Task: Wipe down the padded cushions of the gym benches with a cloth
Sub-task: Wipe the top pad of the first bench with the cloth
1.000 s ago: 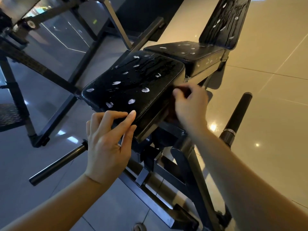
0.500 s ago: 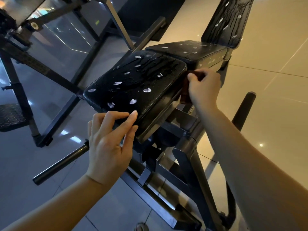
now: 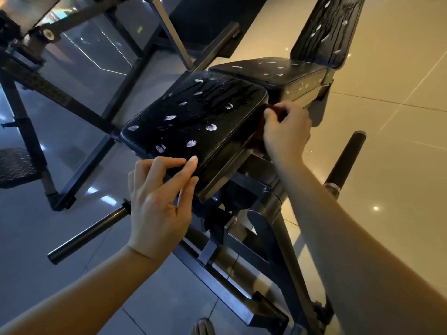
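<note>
A black padded front cushion (image 3: 193, 122) of the bench is wet, with streaks and white foam spots. Behind it lie a second seat cushion (image 3: 268, 72) and a tilted backrest cushion (image 3: 331, 27), both spotted with foam. My left hand (image 3: 158, 209) rests on the near edge of the front cushion, fingers bent over it. My right hand (image 3: 285, 131) grips a dark reddish cloth (image 3: 272, 108) against the right side of the front cushion, near the gap between the two cushions. Most of the cloth is hidden by the hand.
The bench's black steel frame (image 3: 242, 257) runs below the cushions, with a bar (image 3: 84, 234) sticking out left and a padded roller (image 3: 348, 160) on the right. Another machine frame (image 3: 72, 97) stands at the left. The floor (image 3: 399, 117) is glossy tile. A foot (image 3: 203, 327) shows at the bottom edge.
My right hand has slid with the cloth along the right side of the front cushion, away from me toward the gap. My left hand has stayed on the near edge.
</note>
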Tool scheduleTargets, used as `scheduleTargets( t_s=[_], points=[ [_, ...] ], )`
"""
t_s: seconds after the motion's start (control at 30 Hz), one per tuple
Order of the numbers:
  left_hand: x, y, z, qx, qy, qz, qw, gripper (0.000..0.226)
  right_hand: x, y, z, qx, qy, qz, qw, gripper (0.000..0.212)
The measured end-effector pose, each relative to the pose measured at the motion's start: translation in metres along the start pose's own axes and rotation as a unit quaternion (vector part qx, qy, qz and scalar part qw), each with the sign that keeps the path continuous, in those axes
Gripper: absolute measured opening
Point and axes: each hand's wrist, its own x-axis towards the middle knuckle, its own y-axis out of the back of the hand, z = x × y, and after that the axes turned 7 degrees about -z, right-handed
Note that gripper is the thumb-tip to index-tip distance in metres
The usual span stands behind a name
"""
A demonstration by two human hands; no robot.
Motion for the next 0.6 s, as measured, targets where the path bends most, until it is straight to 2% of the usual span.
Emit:
scheduleTargets(
  t_s=[0.17, 0.2, 0.27, 0.33, 0.4, 0.47, 0.6],
  points=[
    [0.0, 0.002, 0.0, 0.014, 0.002, 0.001, 1.0, 0.03, -0.086, 0.005, 0.006, 0.004, 0.121, -0.153, 0.981, 0.015],
    [0.0, 0.003, -0.001, 0.015, 0.001, -0.004, 1.0, 0.031, -0.081, 0.011, 0.006, 0.012, 0.11, -0.144, 0.983, 0.013],
    [0.001, 0.005, -0.002, 0.019, -0.002, -0.011, 1.0, 0.032, -0.056, 0.025, 0.006, 0.032, 0.056, -0.071, 0.995, 0.008],
    [0.002, 0.006, -0.001, 0.023, -0.003, -0.01, 1.0, 0.032, -0.021, 0.035, 0.005, 0.055, -0.017, 0.023, 0.998, 0.011],
    [0.003, 0.006, -0.001, 0.025, -0.003, -0.012, 1.0, 0.032, 0.009, 0.036, 0.003, 0.078, -0.061, 0.078, 0.992, 0.023],
    [0.003, 0.007, -0.001, 0.028, -0.006, -0.017, 0.999, 0.032, 0.025, 0.026, -0.003, 0.089, -0.068, 0.077, 0.991, 0.029],
    [0.004, 0.007, -0.004, 0.029, -0.018, -0.014, 0.999, 0.032, 0.009, 0.003, -0.013, 0.096, -0.039, 0.088, 0.991, 0.021]
  ],
)
